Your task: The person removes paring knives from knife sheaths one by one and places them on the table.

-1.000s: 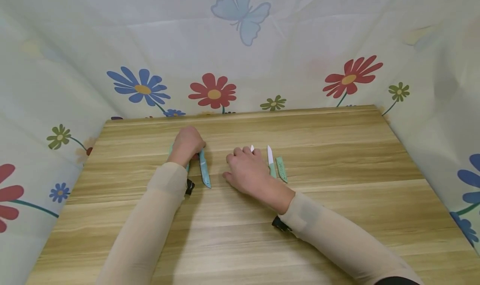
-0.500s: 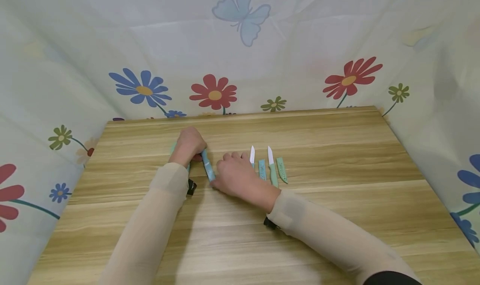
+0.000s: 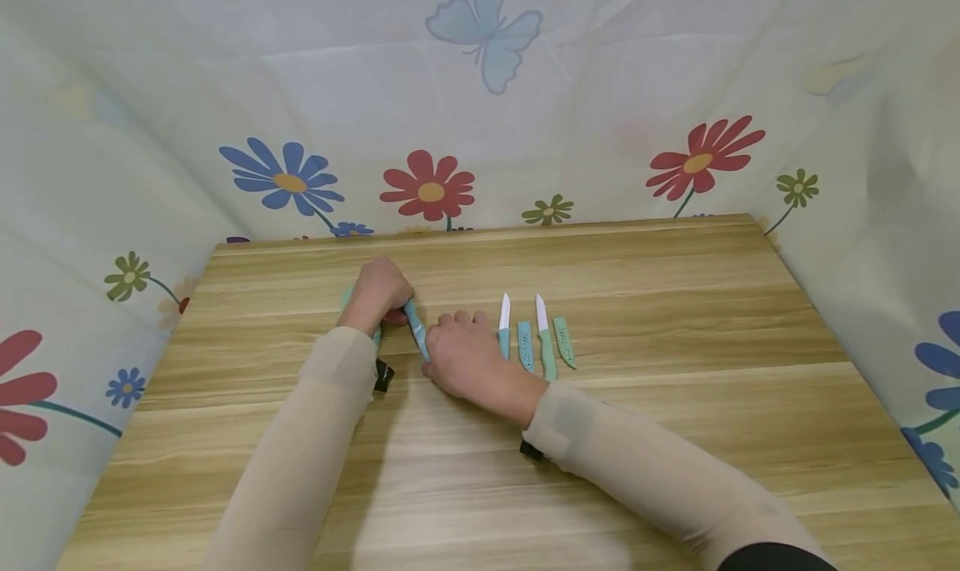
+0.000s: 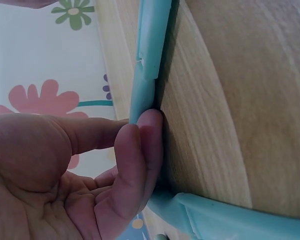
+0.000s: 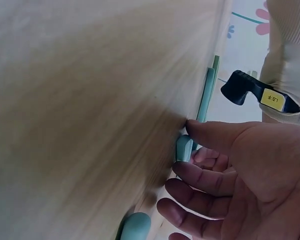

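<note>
A light-blue knife [image 3: 416,329] in its sheath lies between both hands on the table. My left hand [image 3: 378,290] pinches its far end, the handle [image 4: 143,95], between thumb and fingers. At the near end, my right hand [image 3: 465,356] has thumb and index finger on either side of the sheath tip [image 5: 184,148]. A second, greenish sheathed knife [image 4: 235,220] lies under the left hand and wrist, mostly hidden in the head view. Right of the right hand are a blue-handled knife [image 3: 504,338] and a green-handled knife [image 3: 547,350], both with bare white blades.
A blue sheath [image 3: 526,346] lies between the two bare knives, and a green sheath [image 3: 564,342] lies at the far right of the row. The wooden table [image 3: 675,304] is backed by a flower-printed curtain [image 3: 600,121]. A black wrist mount [image 5: 240,89] sits at the left sleeve.
My right hand has moved left, away from the bare knives, to the near end of the sheathed blue knife. That end has shifted slightly right and away. My left hand has kept its pinch.
</note>
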Demonstrator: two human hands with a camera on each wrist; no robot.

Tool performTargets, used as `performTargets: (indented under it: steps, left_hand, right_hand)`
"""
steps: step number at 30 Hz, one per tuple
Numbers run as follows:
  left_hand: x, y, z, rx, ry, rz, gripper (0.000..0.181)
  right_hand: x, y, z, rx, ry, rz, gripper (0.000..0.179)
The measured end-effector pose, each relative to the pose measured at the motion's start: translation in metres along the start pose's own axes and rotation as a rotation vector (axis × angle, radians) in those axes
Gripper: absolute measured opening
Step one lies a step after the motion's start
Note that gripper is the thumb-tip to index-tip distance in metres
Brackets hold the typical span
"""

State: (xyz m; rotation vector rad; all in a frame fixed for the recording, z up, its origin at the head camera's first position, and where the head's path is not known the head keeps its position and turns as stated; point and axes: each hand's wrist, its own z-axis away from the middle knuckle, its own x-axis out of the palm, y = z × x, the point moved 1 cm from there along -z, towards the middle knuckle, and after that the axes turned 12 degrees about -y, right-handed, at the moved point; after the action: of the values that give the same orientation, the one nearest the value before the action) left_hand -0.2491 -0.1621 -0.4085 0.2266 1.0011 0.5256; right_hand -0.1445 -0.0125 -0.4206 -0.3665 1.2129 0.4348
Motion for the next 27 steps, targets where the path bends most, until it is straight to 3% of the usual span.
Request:
performTargets:
  steps: [6,27]
  left_hand:
    - [0.0009,0.0003,0.0004,-0.012,-0.004,0.082,0.012]
    - [0.0024,-0.0024,-0.0053,-0.019,-0.002,0.094,0.012]
  right_hand:
    - [0.0018,0.001,-0.0006,-0.015,0.015,-0.01,0.032]
    - [0.0022,0.0001,0.0011,-0.016,0.017,-0.016,0.032]
